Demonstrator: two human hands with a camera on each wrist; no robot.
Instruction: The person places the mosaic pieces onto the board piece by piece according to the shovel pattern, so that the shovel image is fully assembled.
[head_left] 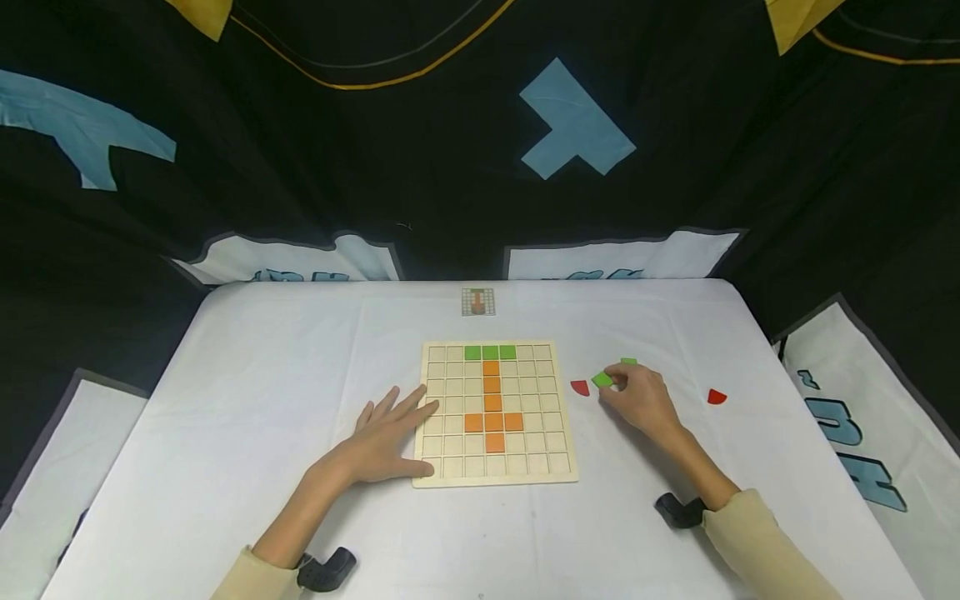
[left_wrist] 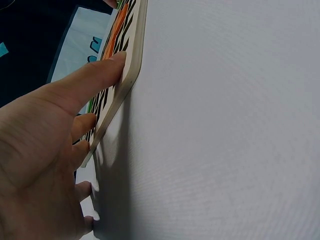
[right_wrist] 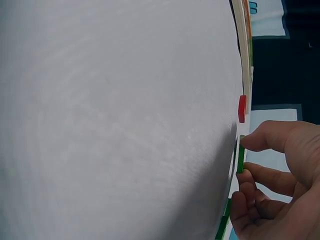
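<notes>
the left hand (head_left: 382, 446) lies at the left side of the wooden grid board (head_left: 543, 450), fingers spread and grasping nothing, its thumb resting on the board's near left corner and fingertips touching the left edge farther up. the right hand (head_left: 641, 400), right of the board, pinches a green piece (head_left: 602, 379) between thumb and index finger. a second green piece (head_left: 628, 361) shows just beyond that hand, partly hidden by it. one red piece (head_left: 580, 387) lies between the board and the pinched piece, and another red wedge (head_left: 717, 397) lies farther right on the white table (head_left: 225, 375). on the board, three green squares (head_left: 490, 352) sit side by side in the far row, with a column of orange squares (head_left: 492, 403) running nearer from the middle one, crossed by one more on each side. a small picture card (head_left: 477, 302) lies beyond the board
</notes>
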